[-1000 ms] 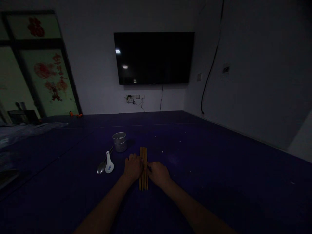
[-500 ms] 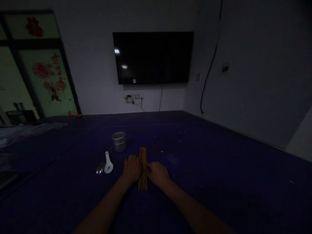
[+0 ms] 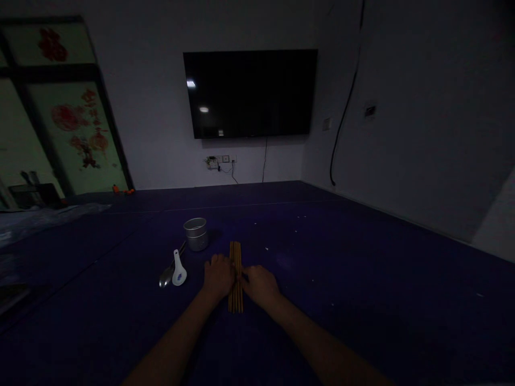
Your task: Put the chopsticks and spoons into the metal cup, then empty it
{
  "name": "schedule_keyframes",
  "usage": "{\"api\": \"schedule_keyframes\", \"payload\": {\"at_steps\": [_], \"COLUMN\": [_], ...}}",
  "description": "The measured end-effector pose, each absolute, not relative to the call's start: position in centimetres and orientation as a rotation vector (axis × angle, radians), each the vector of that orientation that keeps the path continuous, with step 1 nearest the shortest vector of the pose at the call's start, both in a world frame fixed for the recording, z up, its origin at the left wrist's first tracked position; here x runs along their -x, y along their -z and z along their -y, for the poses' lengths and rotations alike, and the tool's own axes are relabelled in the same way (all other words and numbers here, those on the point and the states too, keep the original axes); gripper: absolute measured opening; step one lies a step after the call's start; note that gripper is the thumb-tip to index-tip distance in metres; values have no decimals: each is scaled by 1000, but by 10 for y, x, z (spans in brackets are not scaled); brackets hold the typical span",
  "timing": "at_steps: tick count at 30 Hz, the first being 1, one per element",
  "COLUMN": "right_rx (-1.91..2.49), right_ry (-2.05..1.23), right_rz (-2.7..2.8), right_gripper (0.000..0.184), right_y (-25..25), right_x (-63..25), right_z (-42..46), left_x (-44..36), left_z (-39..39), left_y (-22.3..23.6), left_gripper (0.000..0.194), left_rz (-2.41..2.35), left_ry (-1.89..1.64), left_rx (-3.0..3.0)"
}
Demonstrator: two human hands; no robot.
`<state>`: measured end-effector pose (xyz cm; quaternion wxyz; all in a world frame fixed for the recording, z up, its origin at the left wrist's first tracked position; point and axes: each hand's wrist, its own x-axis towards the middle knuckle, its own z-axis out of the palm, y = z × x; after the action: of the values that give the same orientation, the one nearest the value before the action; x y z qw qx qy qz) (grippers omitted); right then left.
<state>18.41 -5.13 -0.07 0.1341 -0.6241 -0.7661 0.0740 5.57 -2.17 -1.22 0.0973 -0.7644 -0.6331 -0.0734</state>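
Several light brown chopsticks (image 3: 235, 300) lie side by side on the dark blue surface, pointing away from me. My left hand (image 3: 218, 276) presses against their left side, fingers curled and thumb at the sticks. From the right, my right hand (image 3: 259, 284) pinches the same bundle near its middle; its fingertips are partly hidden. Left of my hands are a white soup spoon (image 3: 179, 274) with a blue mark and a metal spoon (image 3: 166, 277) partly beneath it. Behind them stands an open metal cup (image 3: 197, 236), upright.
Small white scraps (image 3: 266, 249) dot the blue surface (image 3: 362, 300). Crumpled clear plastic (image 3: 52, 214) lies at the left. Small orange objects (image 3: 123, 190) sit at the far edge by the door. A television (image 3: 251, 94) hangs on the far wall, and a black cable (image 3: 346, 115) runs down the right wall.
The view has shifted very slightly. Both hands stay at the chopsticks, and the spoons and cup keep their places.
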Motion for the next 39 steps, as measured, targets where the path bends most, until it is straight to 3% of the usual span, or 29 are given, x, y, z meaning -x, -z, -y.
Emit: {"api": "schedule_keyframes", "payload": {"at_steps": [39], "right_rx": [1838], "right_ry": [-207], "right_rz": [2218], "right_gripper": [31], "right_y": [-1], "right_x": [-184], "right_z": [50], "left_x": [-56], "left_z": [28], "left_y": [10], "left_gripper": [44], "left_rz": [1895], "left_ry": [215], "left_rx": [2306]}}
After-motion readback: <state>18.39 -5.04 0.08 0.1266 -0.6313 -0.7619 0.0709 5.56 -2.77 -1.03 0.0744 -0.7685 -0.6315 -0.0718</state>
